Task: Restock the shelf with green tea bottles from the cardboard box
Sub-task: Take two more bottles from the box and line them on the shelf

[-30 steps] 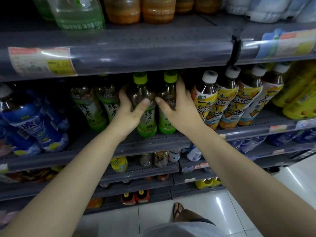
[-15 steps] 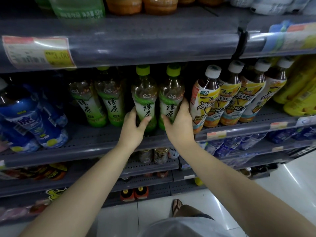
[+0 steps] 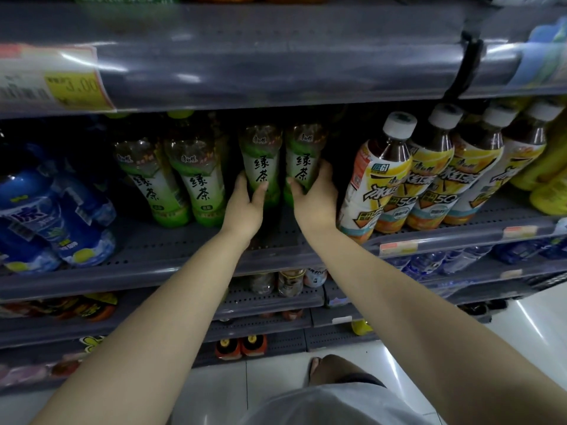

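Both our hands reach onto the grey perforated metal shelf [image 3: 171, 256]: our left hand [image 3: 244, 207] wraps one green tea bottle [image 3: 260, 161], our right hand [image 3: 316, 200] wraps the bottle beside it [image 3: 303, 157]. We judge these two are being seated deep on that shelf; next comes letting go and fetching more. Right of them stand white-capped iced tea bottles [image 3: 380, 176]. All are smooth, waisted clear plastic with glossy labels. No cardboard box shows.
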Available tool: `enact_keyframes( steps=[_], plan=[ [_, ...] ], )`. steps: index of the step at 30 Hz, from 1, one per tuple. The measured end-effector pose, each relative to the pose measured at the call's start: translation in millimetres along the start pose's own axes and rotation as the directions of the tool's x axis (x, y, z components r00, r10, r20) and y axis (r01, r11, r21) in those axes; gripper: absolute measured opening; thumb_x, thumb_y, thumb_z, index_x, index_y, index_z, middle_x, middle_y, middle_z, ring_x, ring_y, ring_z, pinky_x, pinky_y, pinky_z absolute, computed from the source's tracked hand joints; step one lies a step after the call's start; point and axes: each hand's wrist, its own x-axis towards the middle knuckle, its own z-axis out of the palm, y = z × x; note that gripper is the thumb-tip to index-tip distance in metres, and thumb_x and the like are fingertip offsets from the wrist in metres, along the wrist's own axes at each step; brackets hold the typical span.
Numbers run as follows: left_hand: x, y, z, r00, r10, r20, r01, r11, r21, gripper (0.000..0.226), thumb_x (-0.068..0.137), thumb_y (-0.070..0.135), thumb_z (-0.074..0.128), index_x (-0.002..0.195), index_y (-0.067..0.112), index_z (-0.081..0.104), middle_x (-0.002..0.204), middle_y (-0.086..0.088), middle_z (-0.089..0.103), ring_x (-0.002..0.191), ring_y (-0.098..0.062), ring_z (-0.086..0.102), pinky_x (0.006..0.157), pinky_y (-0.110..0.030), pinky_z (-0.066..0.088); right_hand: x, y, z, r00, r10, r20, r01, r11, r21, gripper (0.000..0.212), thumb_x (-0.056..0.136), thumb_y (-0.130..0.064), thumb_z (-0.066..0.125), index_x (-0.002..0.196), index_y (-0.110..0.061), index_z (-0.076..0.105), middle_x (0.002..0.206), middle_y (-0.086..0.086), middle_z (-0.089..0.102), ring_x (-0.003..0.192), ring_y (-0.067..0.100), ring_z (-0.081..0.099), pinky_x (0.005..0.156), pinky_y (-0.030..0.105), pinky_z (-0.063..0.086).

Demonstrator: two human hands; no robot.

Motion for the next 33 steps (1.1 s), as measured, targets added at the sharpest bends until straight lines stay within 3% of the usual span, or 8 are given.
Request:
enact_keyframes(
  steps=[6,10,14,19,23,27,30,33],
  plan=[
    [22.5,1.2,11.5,0.997,-0.046,-0.055,0.043,0.998,-0.053,0.049,0.101,0.035,0.043,0.146,0.02,0.033,0.131,0.008,0.049,0.121,-0.01,0.045,0.095,-0.02,0.031,27.8,2.1,14.3,0.996,0.08,0.026,-0.082,0.991,0.11,0.061,0.089,-0.025,0.064,0.141,-0.011,0.034,0.135,0.01,0.055,0.123,0.027,0.053,0.096,0.031,0.042],
    [30.7,-2.2,13.1,0.997,-0.071,-0.044,0.068,0.996,-0.048,0.056,0.101,0.038,0.041,0.151,0.018,0.026,0.148,-0.003,0.044,0.134,-0.019,0.041,0.11,-0.031,0.033,34.3,6.9,19.0,0.996,0.087,0.029,-0.09,0.987,0.132,0.065,0.089,-0.025,0.064,0.144,-0.014,0.032,0.137,0.01,0.053,0.126,0.027,0.05,0.102,0.036,0.043],
    [34.2,-0.5,13.1,0.996,-0.086,-0.036,0.084,0.995,-0.053,0.06,0.1,0.04,0.041,0.152,0.019,0.021,0.151,-0.004,0.04,0.137,-0.02,0.038,0.115,-0.037,0.03,39.5,7.6,20.3,0.996,0.079,0.033,-0.083,0.987,0.136,0.064,0.088,-0.026,0.065,0.143,-0.014,0.034,0.137,0.01,0.053,0.126,0.027,0.05,0.104,0.039,0.042],
    [34.9,3.7,11.4,0.993,-0.119,-0.022,0.119,0.993,0.004,0.058,0.1,0.041,0.041,0.152,0.022,0.023,0.151,-0.003,0.04,0.136,-0.021,0.039,0.105,-0.025,0.029,42.2,5.6,20.2,0.994,0.092,0.059,-0.098,0.989,0.109,0.065,0.088,-0.026,0.065,0.143,-0.013,0.033,0.14,0.011,0.05,0.129,0.028,0.047,0.103,0.036,0.039],
    [25.6,18.0,12.4,0.988,-0.138,-0.066,0.145,0.984,0.103,0.057,0.101,0.031,0.041,0.152,0.016,0.02,0.153,-0.009,0.037,0.138,-0.026,0.036,0.108,-0.03,0.029,37.9,0.3,15.5,0.984,0.154,0.093,-0.152,0.988,-0.019,0.068,0.09,-0.039,0.061,0.142,-0.007,0.033,0.142,0.017,0.045,0.13,0.032,0.044,0.106,0.039,0.039],
    [-8.1,34.1,9.8,0.99,-0.097,-0.106,0.109,0.988,0.113,0.059,0.1,0.028,0.045,0.151,0.009,0.022,0.153,-0.012,0.035,0.14,-0.027,0.034,0.11,-0.031,0.028,1.8,-5.5,-3.0,0.996,-0.006,0.087,0.008,1.0,-0.017,0.059,0.094,-0.037,0.054,0.14,-0.004,0.037,0.133,0.018,0.054,0.121,0.031,0.052,0.092,0.027,0.041],
    [-45.0,36.2,-8.1,0.993,-0.042,-0.109,0.052,0.994,0.097,0.05,0.099,0.028,0.048,0.145,0.009,0.037,0.14,-0.01,0.051,0.128,-0.022,0.047,0.098,-0.021,0.035,-30.5,-13.6,-20.3,0.989,-0.089,0.117,0.077,0.992,0.098,0.049,0.096,-0.034,0.053,0.135,-0.004,0.046,0.129,0.013,0.059,0.119,0.022,0.055,0.097,0.028,0.044],
    [-85.2,29.9,-40.8,0.995,0.06,-0.083,-0.049,0.99,0.129,0.04,0.098,0.024,0.051,0.136,0.012,0.048,0.119,0.0,0.061,0.109,-0.01,0.055,0.087,-0.013,0.036,-60.2,-30.2,-34.3,0.974,-0.096,0.205,0.055,0.979,0.199,0.042,0.096,-0.038,0.05,0.13,-0.012,0.052,0.114,-0.011,0.06,0.1,-0.013,0.054,0.085,0.003,0.041]
  ],
)
